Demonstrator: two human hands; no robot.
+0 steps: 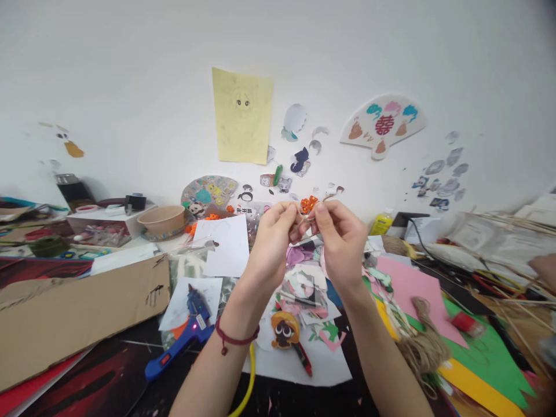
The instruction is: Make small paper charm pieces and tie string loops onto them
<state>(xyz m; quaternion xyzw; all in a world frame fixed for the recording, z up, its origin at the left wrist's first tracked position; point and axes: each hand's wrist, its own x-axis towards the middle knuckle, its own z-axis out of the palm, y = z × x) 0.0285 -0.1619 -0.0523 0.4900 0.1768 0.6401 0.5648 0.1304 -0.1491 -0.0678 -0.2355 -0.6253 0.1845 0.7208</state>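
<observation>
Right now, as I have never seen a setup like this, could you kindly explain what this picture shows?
There is no robot: a person works with bare hands, seen by a head-worn camera looking forward and down. The left hand, with a dark red bracelet on its wrist, and the right hand nearly meet. Their fingers pinch a small thin item, too small to identify; orange flowers show just above, perhaps attached. On the black worktable lie a blue glue gun and corrugated cardboard at the left, paper scraps in the middle, and twine over coloured paper at the right. A yellow sheet with drawn eyes hangs on the wall.
</observation>
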